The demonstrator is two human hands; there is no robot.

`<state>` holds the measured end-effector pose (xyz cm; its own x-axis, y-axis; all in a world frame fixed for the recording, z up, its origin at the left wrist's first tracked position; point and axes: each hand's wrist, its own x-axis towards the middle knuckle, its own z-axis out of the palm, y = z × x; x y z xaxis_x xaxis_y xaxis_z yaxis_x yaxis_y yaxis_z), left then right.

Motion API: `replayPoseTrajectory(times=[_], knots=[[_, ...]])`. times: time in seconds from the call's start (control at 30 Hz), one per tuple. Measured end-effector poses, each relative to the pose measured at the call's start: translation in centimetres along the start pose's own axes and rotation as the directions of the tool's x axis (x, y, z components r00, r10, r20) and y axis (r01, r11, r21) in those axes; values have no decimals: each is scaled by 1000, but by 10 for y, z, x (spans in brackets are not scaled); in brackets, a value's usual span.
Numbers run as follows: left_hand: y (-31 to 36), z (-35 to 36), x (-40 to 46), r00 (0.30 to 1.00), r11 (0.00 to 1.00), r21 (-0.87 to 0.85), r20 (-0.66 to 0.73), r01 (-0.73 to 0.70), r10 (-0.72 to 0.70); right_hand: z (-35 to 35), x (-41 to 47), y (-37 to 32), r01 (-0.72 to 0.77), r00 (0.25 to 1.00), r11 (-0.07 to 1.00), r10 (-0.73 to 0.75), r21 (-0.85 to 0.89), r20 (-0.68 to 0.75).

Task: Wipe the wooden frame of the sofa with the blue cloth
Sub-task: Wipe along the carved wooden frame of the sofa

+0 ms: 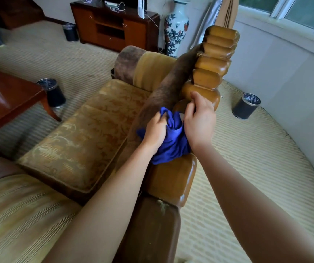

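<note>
Head view: the left hand [155,130] has its fingers curled into the bunched blue cloth [173,141], pressing it onto the wooden frame [171,179] near centre; the right hand [199,120], at three o'clock of the cloth, pinches its edge, probably regathering it for wiping; no legible writing anywhere

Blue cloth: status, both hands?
Left hand grips blue cloth on wooden frame. Right hand fingers on frame beside cloth. Nothing blocking.
</note>
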<state>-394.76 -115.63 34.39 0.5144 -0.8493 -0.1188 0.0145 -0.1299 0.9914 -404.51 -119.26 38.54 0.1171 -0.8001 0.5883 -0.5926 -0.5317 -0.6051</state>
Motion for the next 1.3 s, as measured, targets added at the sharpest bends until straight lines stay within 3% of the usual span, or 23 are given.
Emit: replayPoseTrajectory(times=[0.17, 0.33, 0.57, 0.73, 0.9, 1.2, 1.3], knots=[[-20, -17, -43, 999, 956, 290, 4, 31, -34, -1, -1, -2, -2, 1000, 999, 4, -42, 31], [-31, -34, -67, 995, 899, 433, 37, 69, -94, -5, -3, -3, 4, 999, 998, -1, -57, 53], [-32, -24, -74, 997, 897, 437, -77, 62, -31, -5, -3, 1, 39, 997, 998, -36, -52, 72], [-7, -6, -40, 983, 907, 416, -130, -66, 131, -3, -2, 6, 43, 998, 999, -42, -25, 37], [2, 4, -10, 924, 953, 301, -356, -30, 141, -5, -1, 6, 32, 999, 999, -32, -17, 16], [6, 12, -51, 950, 879, 476, -260, -29, 172, -9, -4, 3, 34, 999, 998, -35, 55, 5], [4, 10, -64, 957, 786, 617, -213, -24, 196, -15, -1, 2, -16, 1000, 985, 17, 171, -2]])
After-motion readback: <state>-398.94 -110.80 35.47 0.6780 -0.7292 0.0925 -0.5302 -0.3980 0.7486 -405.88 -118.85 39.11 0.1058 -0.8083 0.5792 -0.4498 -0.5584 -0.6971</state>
